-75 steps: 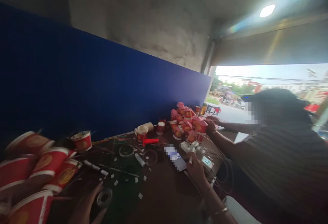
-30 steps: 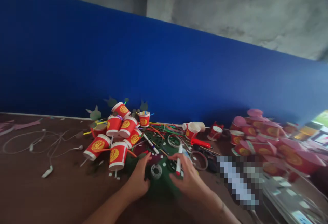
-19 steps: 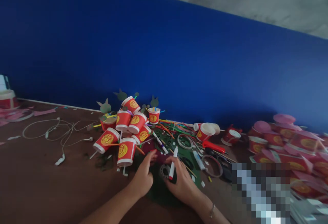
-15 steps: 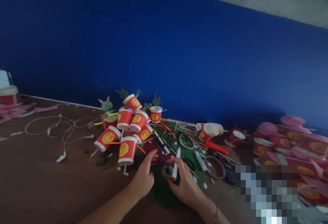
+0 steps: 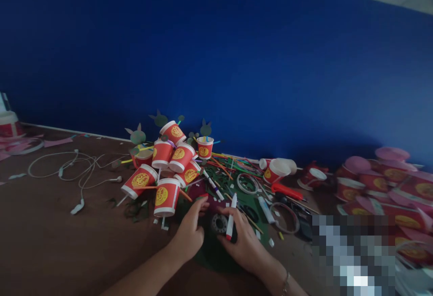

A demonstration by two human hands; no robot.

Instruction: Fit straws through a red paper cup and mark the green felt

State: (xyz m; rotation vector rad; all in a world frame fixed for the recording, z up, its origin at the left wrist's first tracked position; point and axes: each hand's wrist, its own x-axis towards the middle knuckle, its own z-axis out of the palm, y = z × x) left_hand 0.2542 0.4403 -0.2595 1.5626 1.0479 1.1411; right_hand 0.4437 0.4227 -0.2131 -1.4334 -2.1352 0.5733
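Note:
My right hand (image 5: 245, 242) is closed around a white marker (image 5: 232, 217) with a red lower end, held nearly upright. A small red piece, apparently a marker cap (image 5: 203, 195), shows at the fingertips of my left hand (image 5: 189, 228), which is closed in a pinch. Between the hands sits a dark round piece (image 5: 219, 224) with a ring of small marks; whether my right fingers touch it I cannot tell. Beyond my left hand, red paper cups (image 5: 167, 196) with sticks through them are piled, with green rabbit-head cutouts (image 5: 137, 134). Another marker (image 5: 213, 184) lies near the pile.
White earphones (image 5: 81, 165) lie at the left. Coloured sticks (image 5: 233, 163), a tape roll (image 5: 247, 183), a glue tube (image 5: 266, 210) and a red-handled tool (image 5: 287, 191) clutter the middle. More red cups with pink discs (image 5: 392, 154) crowd the right. A blue wall (image 5: 216, 61) stands behind.
The view has tilted slightly down, so the wall's top edge shows less. Both hands keep nearly the same place and grip, the marker shifting only a little.

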